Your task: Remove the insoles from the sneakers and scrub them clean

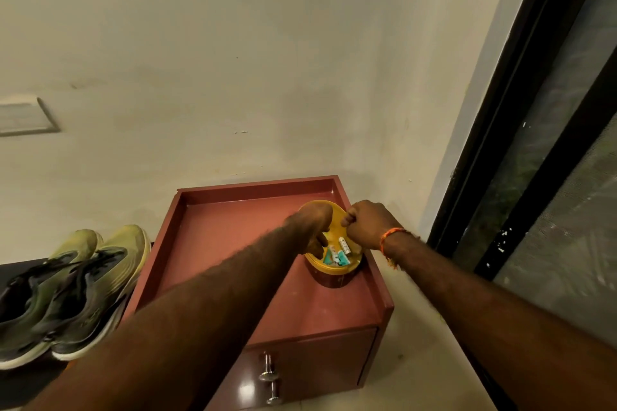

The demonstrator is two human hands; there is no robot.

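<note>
Both bare forearms reach from the bottom edge toward a yellow bowl [334, 265] that stands on the recessed top of a reddish-brown cabinet [233, 243], near its back right corner. Inside the bowl lie a few small items, some teal and one white and cylindrical; what they are cannot be told.

Over the bowl's left side, the left hand [312, 227] dips inside with fingers curled downward; whether they grip anything cannot be told, since the back of the hand hides them. At the bowl's right rim, the right hand [369, 223] is curled into a tight fist with the thumb tucked against the fingers; it may pinch something small, but nothing can be made out. An orange thread band [390, 237] circles that wrist.

Well left of the bowl, off the cabinet and beside its left wall, the sneakers [70, 290] stand as a pair, side by side, on a dark lower surface, toes toward the wall, yellow-green and dark grey with dark laces. Neither hand is near them. Below the bowl, the cabinet front carries a drawer with a metal handle [268, 374].
</note>
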